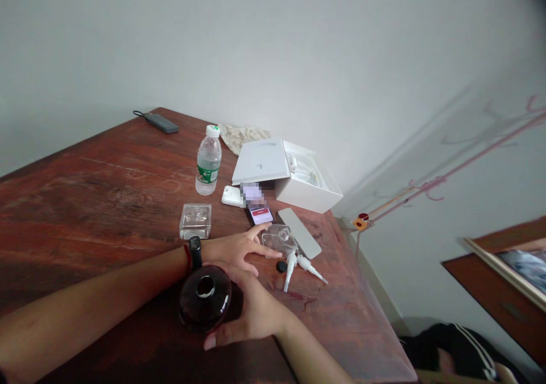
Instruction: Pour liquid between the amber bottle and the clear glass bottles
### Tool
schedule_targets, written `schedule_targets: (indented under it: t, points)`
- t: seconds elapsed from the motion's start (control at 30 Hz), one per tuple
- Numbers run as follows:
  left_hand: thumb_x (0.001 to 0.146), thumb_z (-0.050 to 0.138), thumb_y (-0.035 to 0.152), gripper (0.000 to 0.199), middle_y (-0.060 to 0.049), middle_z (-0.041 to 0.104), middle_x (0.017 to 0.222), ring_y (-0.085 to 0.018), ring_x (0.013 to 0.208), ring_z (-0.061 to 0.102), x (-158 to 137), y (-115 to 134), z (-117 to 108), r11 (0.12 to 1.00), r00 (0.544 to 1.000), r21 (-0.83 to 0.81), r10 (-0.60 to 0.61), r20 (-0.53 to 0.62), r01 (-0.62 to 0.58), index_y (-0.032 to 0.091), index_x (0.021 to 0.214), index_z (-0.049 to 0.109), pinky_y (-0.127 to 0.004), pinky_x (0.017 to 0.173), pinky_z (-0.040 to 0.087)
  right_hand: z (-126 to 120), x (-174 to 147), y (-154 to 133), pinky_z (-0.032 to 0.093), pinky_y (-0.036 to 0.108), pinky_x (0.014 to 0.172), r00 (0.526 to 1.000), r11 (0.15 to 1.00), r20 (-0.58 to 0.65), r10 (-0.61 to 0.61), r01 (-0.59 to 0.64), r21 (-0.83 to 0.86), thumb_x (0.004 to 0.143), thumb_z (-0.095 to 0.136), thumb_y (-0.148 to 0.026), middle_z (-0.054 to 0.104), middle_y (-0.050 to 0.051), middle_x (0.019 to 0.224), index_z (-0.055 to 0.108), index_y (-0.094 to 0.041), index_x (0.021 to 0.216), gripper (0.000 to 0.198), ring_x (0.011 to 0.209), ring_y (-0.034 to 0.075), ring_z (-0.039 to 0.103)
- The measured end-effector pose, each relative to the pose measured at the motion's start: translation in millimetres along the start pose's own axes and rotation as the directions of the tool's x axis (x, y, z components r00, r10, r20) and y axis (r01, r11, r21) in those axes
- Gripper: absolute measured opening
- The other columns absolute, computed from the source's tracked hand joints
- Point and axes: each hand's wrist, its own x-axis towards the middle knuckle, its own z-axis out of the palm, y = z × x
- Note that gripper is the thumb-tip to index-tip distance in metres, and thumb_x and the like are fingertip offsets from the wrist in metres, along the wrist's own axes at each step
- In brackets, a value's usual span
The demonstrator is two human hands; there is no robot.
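My right hand (260,307) is wrapped around the side of a round, dark brown glossy bottle (198,310), whose uncapped neck faces up. My left hand (236,248), with a black band at the wrist, reaches across behind the bottle. Its fingers are spread, and the fingertips are at the near edge of a clear plastic piece (273,239); whether they touch it I cannot tell. Just right of those fingertips lie a small black cap (281,266) and two white pump heads (291,263). A clear square glass block or container (195,221) stands behind my left wrist.
A water bottle (207,168), a white device (232,196), a lit phone (261,215) and a grey-white flat bar (301,233) lie or stand beyond my hands. Farther back are an open white box (307,193), a cloth (239,136) and a grey power bank (162,123).
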Motion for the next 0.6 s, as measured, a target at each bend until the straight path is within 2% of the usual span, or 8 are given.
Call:
schedule_targets:
  t: [0.13, 0.23, 0.3, 0.4, 0.6]
  points:
    - [0.073, 0.087, 0.010, 0.059, -0.005, 0.049, 0.163, -0.026, 0.100, 0.076, 0.4, 2.4, -0.3, 0.997, 0.999, 0.074, 0.037, -0.018, -0.036, 0.033, 0.127, 0.080, -0.040, 0.106, 0.057, 1.0, 0.2, -1.5, 0.051, 0.049, 0.114, 1.000, 0.999, -0.009, 0.028, -0.028, -0.017, 0.037, 0.107, -0.048, 0.076, 0.010, 0.130, 0.067, -0.022, 0.141, 0.114, 0.131, 0.036, 0.065]
    - [0.075, 0.085, 0.008, 0.065, -0.004, 0.047, 0.162, -0.027, 0.104, 0.075, 1.0, 3.2, 0.0, 0.995, 1.000, 0.091, 0.030, -0.006, -0.029, 0.038, 0.132, 0.077, -0.039, 0.109, 0.054, 1.1, 0.1, -1.3, 0.051, 0.049, 0.115, 0.999, 0.999, -0.005, 0.032, -0.032, -0.037, 0.037, 0.106, -0.050, 0.074, 0.012, 0.135, 0.066, -0.022, 0.142, 0.116, 0.133, 0.037, 0.064]
    - [0.078, 0.078, 0.006, 0.061, -0.003, 0.049, 0.159, -0.024, 0.100, 0.075, 0.9, 3.3, 0.5, 0.996, 0.999, 0.087, 0.028, -0.027, -0.025, 0.040, 0.129, 0.078, -0.035, 0.103, 0.056, 0.6, 0.1, -0.8, 0.051, 0.049, 0.115, 1.000, 0.999, -0.008, 0.026, -0.026, -0.047, 0.037, 0.106, -0.050, 0.072, 0.012, 0.139, 0.066, -0.022, 0.143, 0.117, 0.134, 0.037, 0.064]
    - [0.082, 0.067, 0.002, 0.057, -0.002, 0.054, 0.155, -0.020, 0.089, 0.075, -0.1, 4.8, 0.8, 0.994, 0.997, 0.104, 0.031, -0.071, -0.024, 0.039, 0.124, 0.081, -0.031, 0.096, 0.058, -0.4, 0.7, 0.4, 0.052, 0.048, 0.113, 1.000, 0.999, -0.014, 0.012, -0.013, -0.036, 0.036, 0.106, -0.049, 0.073, 0.012, 0.138, 0.067, -0.023, 0.141, 0.115, 0.132, 0.037, 0.065]
    - [0.086, 0.064, 0.006, 0.051, 0.000, 0.055, 0.158, -0.017, 0.085, 0.076, -4.9, 11.4, -3.3, 0.990, 0.995, 0.138, -0.004, -0.097, 0.018, 0.036, 0.124, 0.081, -0.030, 0.102, 0.057, 1.9, 1.2, 7.2, 0.050, 0.050, 0.116, 1.000, 0.999, -0.005, -0.003, 0.003, -0.051, 0.031, 0.107, -0.049, 0.071, 0.012, 0.140, 0.068, -0.024, 0.140, 0.118, 0.135, 0.038, 0.063]
